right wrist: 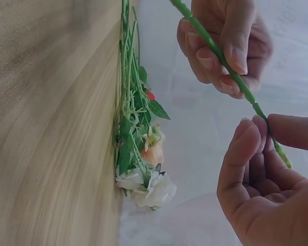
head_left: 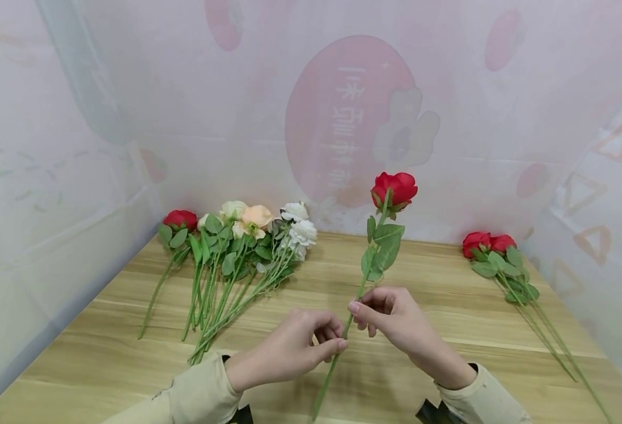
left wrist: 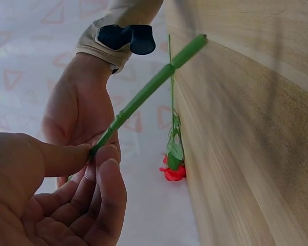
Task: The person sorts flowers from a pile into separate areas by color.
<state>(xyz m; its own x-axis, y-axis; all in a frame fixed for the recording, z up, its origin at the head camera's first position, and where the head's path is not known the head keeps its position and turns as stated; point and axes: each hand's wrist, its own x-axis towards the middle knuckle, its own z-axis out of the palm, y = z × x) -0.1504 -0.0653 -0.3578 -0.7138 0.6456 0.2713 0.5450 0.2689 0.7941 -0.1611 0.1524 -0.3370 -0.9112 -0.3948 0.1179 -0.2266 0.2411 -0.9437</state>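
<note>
At the near middle of the table, the lower stem of a red rose runs up between your two hands. Your left hand pinches it lower down, thumb against finger; your right hand pinches it just above, likewise clamped on the stem.

Likely faults: the thin stem could roll or bend between your fingers if the two pinches twist or push against each other, since the bloom sits well above both holds and makes the upper end heavy. Too light a pinch would let the rose tip; a slide of your right hand up the stem could catch the leaves.

Your left wrist comes in from the near left, your right wrist from the near right, both angled towards the middle, with the rose leaning far and right. At the left lie mixed flowers with crossing stems and a separate red rose at their left edge; at the far right lie two red roses. A pink curtain hangs beyond.
</note>
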